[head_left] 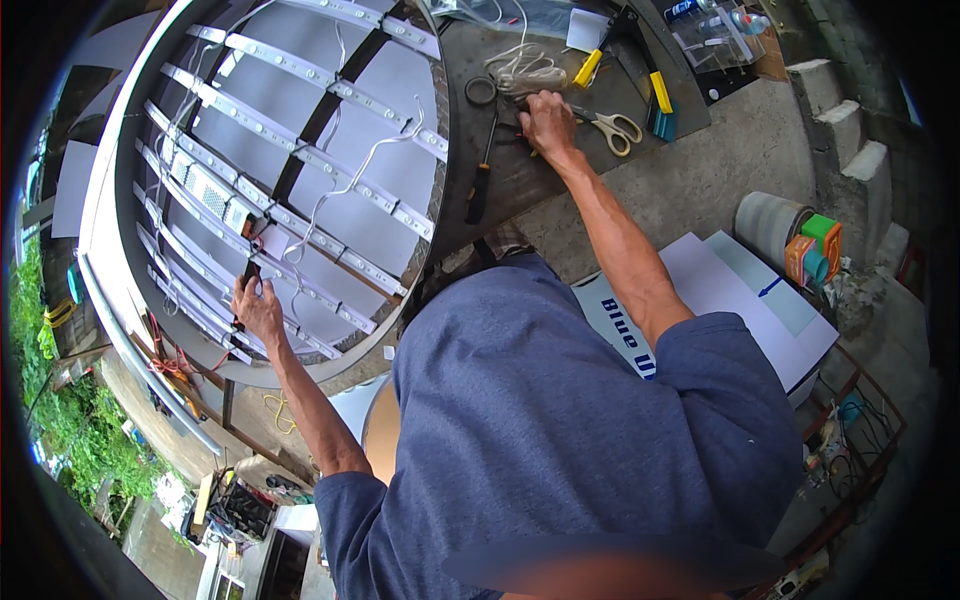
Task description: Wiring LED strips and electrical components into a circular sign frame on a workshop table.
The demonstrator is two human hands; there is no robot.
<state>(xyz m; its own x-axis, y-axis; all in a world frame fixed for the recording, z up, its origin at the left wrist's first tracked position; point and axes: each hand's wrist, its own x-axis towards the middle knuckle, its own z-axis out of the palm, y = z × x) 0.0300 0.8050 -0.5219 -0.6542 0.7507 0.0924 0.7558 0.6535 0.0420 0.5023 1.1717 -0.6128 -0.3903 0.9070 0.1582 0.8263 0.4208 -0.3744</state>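
Observation:
My left hand (260, 312) is closed round a slim dark tool whose exact kind I cannot make out. It hovers over the lower part of a large round frame (436, 190) fitted with rows of white LED bars (340, 185). Just beyond that hand, a perforated metal power supply (200, 183) lies among the bars, with thin white wires (318, 215) looping round it. My right hand (548, 122) reaches down to the dark tabletop with its fingers curled; what they grip is hidden. Beside it lie scissors (615, 133), a screwdriver (482, 175) and a coil of white wire (525, 72).
A roll of black tape (480, 91) and a yellow-and-black hacksaw (625, 45) share the dark table (665, 160). Towards the right are white panels (700, 275), a bucket (765, 222) and a green-and-orange container (815, 245). A metal pipe (140, 355) curves past the round frame's left side.

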